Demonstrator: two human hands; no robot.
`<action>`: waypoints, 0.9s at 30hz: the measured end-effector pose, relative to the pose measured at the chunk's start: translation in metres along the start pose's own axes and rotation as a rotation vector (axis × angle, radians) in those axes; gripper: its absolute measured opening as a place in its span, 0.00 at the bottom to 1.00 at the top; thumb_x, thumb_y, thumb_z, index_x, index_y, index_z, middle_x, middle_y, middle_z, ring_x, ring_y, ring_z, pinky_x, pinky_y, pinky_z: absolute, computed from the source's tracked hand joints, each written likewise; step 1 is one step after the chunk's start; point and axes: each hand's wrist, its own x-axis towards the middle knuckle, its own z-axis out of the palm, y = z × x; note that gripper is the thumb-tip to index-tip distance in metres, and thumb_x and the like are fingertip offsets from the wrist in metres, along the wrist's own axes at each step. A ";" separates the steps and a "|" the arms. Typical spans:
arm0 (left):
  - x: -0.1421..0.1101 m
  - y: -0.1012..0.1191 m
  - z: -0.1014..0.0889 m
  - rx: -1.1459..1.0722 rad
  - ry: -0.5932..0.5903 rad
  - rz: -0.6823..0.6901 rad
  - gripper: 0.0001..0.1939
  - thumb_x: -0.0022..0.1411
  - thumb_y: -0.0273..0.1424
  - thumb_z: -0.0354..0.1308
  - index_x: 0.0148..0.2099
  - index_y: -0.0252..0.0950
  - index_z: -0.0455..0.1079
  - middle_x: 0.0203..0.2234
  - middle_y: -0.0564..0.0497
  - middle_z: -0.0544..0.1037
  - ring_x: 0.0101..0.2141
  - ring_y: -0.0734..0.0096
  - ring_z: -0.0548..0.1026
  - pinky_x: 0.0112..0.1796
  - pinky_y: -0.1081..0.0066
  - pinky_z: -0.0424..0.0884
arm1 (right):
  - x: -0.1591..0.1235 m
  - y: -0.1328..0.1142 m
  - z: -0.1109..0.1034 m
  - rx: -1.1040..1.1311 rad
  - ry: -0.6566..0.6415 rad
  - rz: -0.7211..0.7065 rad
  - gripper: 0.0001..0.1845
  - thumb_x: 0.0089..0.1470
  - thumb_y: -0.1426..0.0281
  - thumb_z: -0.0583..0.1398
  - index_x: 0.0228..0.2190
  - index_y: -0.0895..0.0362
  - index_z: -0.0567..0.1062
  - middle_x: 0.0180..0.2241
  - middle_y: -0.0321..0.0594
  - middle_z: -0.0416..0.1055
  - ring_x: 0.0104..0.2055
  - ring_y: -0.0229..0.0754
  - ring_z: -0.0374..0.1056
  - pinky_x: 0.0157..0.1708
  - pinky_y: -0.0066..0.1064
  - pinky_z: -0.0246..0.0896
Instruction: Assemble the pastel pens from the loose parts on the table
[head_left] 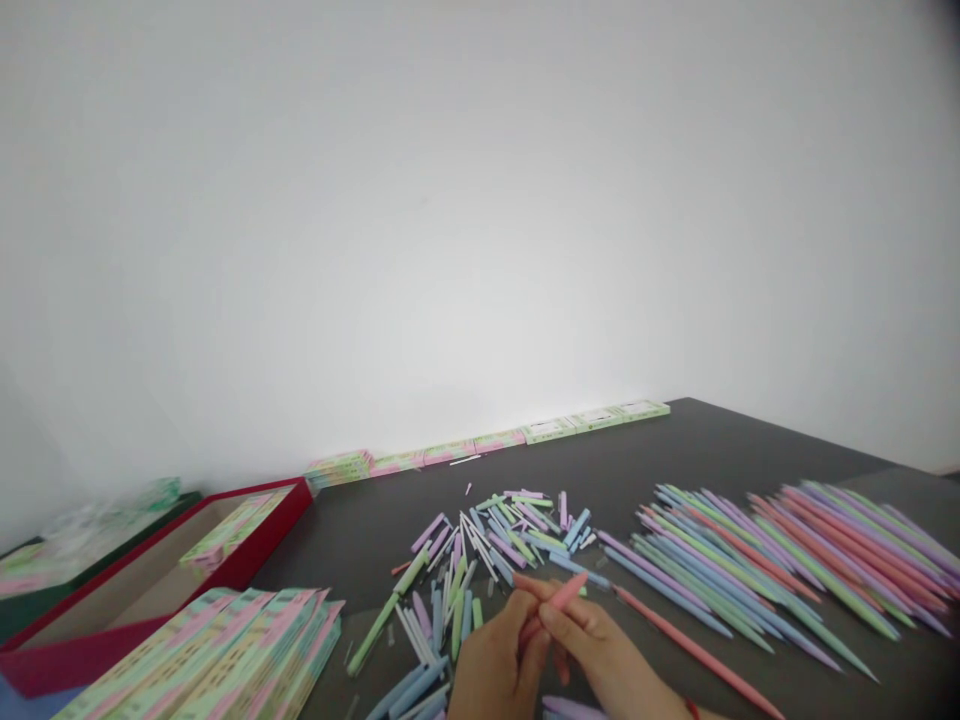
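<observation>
Two hands (541, 628) grip one pink pen part (568, 591); one red box (274, 537)

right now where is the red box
In the head view, the red box is at the left of the table, between the green box and the fanned packs, left of the left hand.
</observation>
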 end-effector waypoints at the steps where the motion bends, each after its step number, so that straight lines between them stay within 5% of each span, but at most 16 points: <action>1: 0.000 0.002 -0.002 -0.004 -0.014 0.004 0.08 0.61 0.32 0.50 0.35 0.40 0.70 0.23 0.52 0.75 0.23 0.69 0.70 0.27 0.74 0.58 | -0.001 0.001 0.000 -0.014 -0.001 0.012 0.23 0.56 0.54 0.54 0.45 0.55 0.75 0.30 0.40 0.70 0.22 0.34 0.58 0.21 0.27 0.54; 5: 0.000 0.007 -0.009 -0.055 -0.078 0.035 0.09 0.62 0.32 0.48 0.35 0.40 0.70 0.24 0.52 0.76 0.24 0.68 0.71 0.27 0.74 0.59 | 0.000 -0.002 0.002 -0.064 -0.013 0.024 0.24 0.56 0.54 0.54 0.44 0.57 0.75 0.27 0.38 0.68 0.20 0.33 0.56 0.20 0.26 0.53; 9: 0.004 -0.002 -0.009 0.128 -0.043 0.026 0.10 0.61 0.32 0.47 0.29 0.39 0.66 0.16 0.55 0.70 0.20 0.70 0.67 0.23 0.74 0.56 | 0.005 -0.016 -0.006 -0.043 -0.003 0.023 0.26 0.52 0.54 0.57 0.47 0.58 0.69 0.24 0.33 0.64 0.18 0.31 0.54 0.17 0.24 0.52; 16: 0.002 0.002 -0.010 0.544 -0.227 0.098 0.07 0.58 0.28 0.47 0.33 0.39 0.66 0.23 0.52 0.77 0.24 0.66 0.74 0.23 0.73 0.58 | -0.016 -0.039 -0.032 -0.218 -0.029 0.058 0.04 0.49 0.70 0.59 0.27 0.59 0.69 0.20 0.31 0.65 0.20 0.32 0.60 0.21 0.23 0.55; 24: -0.031 0.032 -0.008 0.766 -0.409 0.164 0.06 0.61 0.29 0.51 0.38 0.38 0.69 0.31 0.49 0.80 0.32 0.60 0.78 0.29 0.70 0.66 | -0.044 -0.044 -0.031 -0.662 -0.186 0.110 0.21 0.55 0.65 0.54 0.15 0.60 0.66 0.13 0.29 0.53 0.18 0.30 0.50 0.17 0.24 0.39; 27: -0.036 0.033 -0.009 0.763 -0.376 0.200 0.05 0.60 0.27 0.52 0.36 0.37 0.69 0.30 0.49 0.79 0.33 0.61 0.77 0.30 0.69 0.67 | -0.047 -0.058 -0.035 -0.705 -0.275 0.071 0.13 0.53 0.63 0.57 0.24 0.59 0.71 0.17 0.29 0.58 0.21 0.31 0.53 0.19 0.24 0.41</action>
